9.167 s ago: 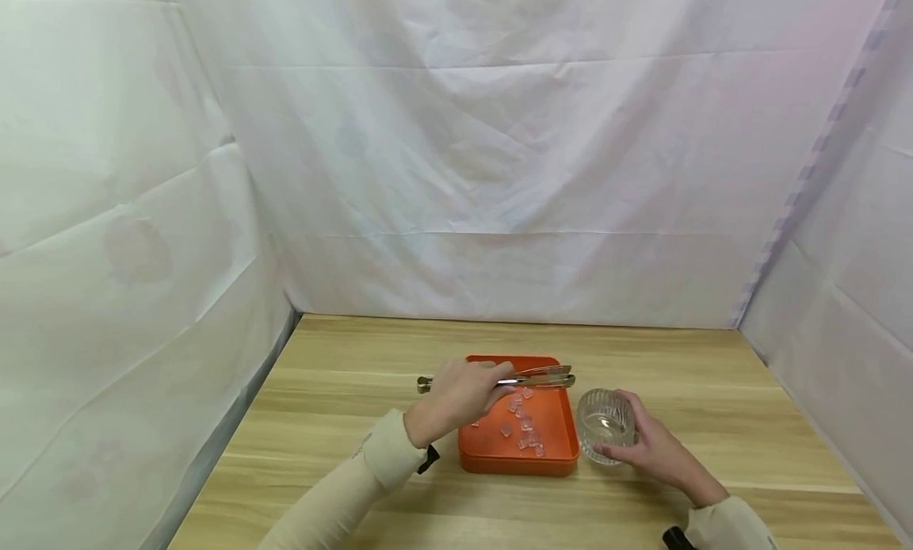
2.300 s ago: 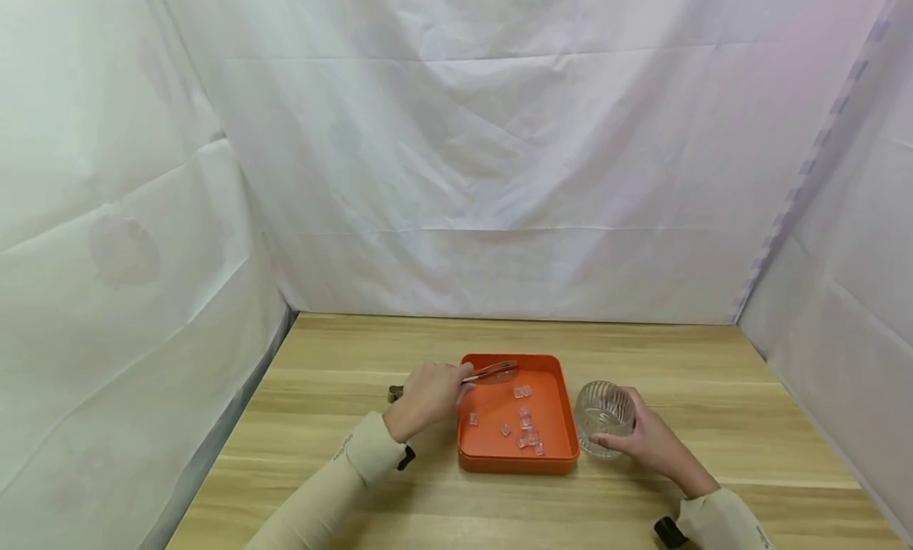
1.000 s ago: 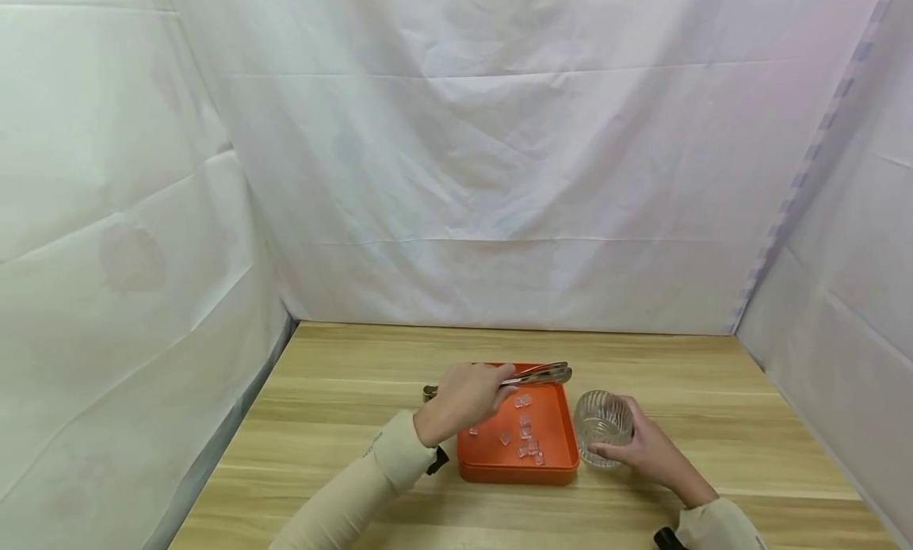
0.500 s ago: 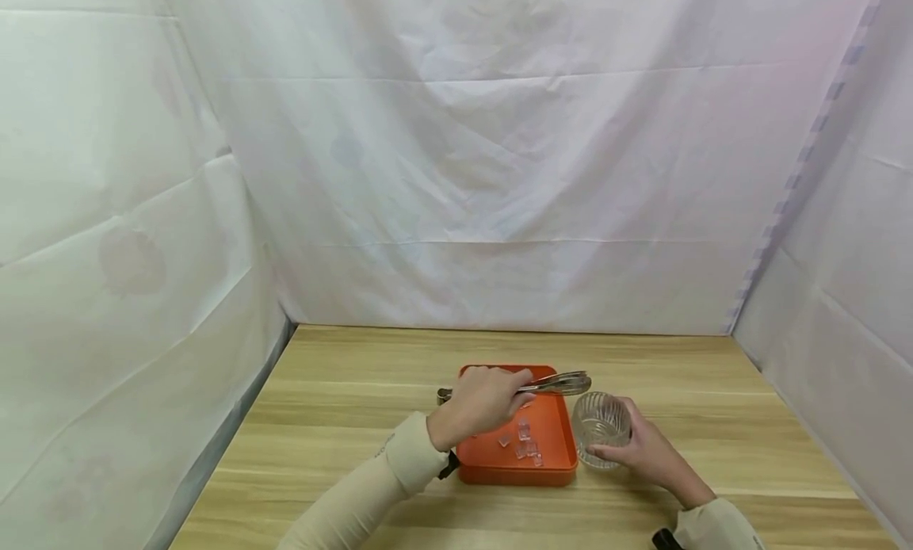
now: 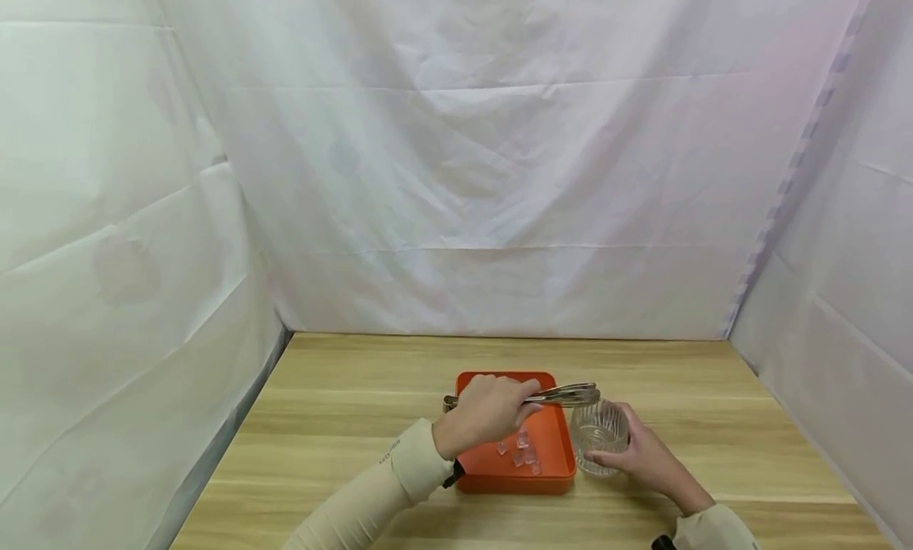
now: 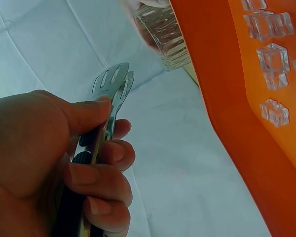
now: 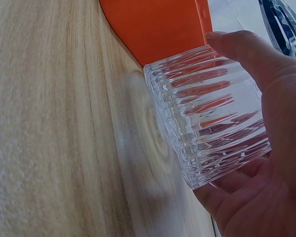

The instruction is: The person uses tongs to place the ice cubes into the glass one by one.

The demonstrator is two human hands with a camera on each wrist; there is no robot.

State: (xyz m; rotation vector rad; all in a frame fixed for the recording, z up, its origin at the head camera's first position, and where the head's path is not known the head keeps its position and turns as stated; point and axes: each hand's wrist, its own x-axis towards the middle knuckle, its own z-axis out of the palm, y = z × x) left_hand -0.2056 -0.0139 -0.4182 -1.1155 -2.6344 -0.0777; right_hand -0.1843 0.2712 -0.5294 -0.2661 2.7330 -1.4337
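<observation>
My left hand [image 5: 488, 411] grips metal tongs [image 5: 567, 395] by the handles, fingers curled round them in the left wrist view. The slotted tong tips reach past the right rim of an orange tray [image 5: 515, 484] to above the back of a ribbed clear glass [image 5: 599, 443]. Those tips lie close together; I cannot tell whether anything is between them. My right hand [image 5: 645, 459] holds the glass from the right, thumb and fingers round its side. Several clear ice cubes [image 5: 526, 455] lie in the tray, partly hidden by my left hand and forearm.
The glass stands on the wood-grain table [image 5: 357, 423], close beside the tray's right wall. A white cloth [image 5: 456, 177] hangs behind the table and along both sides.
Over the last second, my left hand has carried the tongs rightward from above the tray to the glass. My right hand keeps hold of the glass in about the same place.
</observation>
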